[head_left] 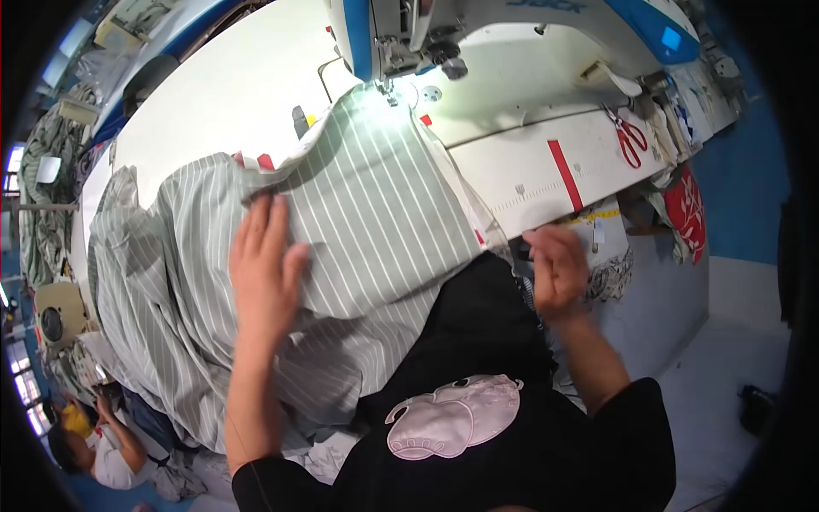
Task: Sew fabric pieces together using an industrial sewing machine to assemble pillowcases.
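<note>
Striped cloth (375,213) may slip crooked under the needle (391,92) at 12 o'clock, because left hand (264,264) lies open, right hand (556,271) half-curled, empty.

I see the striped fabric (375,213) covers most of the counter (230,94) in front, up to the sewing machine head (401,34), which blocks the way at the needle. On the right, the counter near the red tape strip (565,175) is open, until the red scissors (630,136) and the clutter behind them.
</note>
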{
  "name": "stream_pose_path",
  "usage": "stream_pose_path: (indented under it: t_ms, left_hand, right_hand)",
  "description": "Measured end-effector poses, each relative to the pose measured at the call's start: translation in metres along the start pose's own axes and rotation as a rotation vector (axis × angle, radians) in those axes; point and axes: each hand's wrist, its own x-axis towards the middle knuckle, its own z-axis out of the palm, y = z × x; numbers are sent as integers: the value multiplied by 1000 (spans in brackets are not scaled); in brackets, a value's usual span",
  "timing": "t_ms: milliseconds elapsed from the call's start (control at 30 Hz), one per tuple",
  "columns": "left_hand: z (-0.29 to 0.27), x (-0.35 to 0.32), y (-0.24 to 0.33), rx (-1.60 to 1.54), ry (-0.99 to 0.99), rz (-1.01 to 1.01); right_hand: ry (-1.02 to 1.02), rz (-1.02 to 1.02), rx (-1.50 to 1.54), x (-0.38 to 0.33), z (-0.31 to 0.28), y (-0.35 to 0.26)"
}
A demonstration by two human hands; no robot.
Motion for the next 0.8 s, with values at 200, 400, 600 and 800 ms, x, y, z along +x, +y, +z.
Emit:
stream_pose_path:
  t_ms: [200,400,600,800]
  left_hand:
    - [0,29,-79,1,49,293]
    - [-38,9,12,-850,-75,-213]
    - [-66,-67,86,-1746,-664,-414]
    - [-62,-123,52,-1480,-467,-478]
  right_hand:
    - [-429,547,412,-35,27,-39]
    - [-697,-345,579,-25,24,-190]
    - [-1231,-716,814,-51,42,-246]
    - [-434,535,965,-61,72,-74]
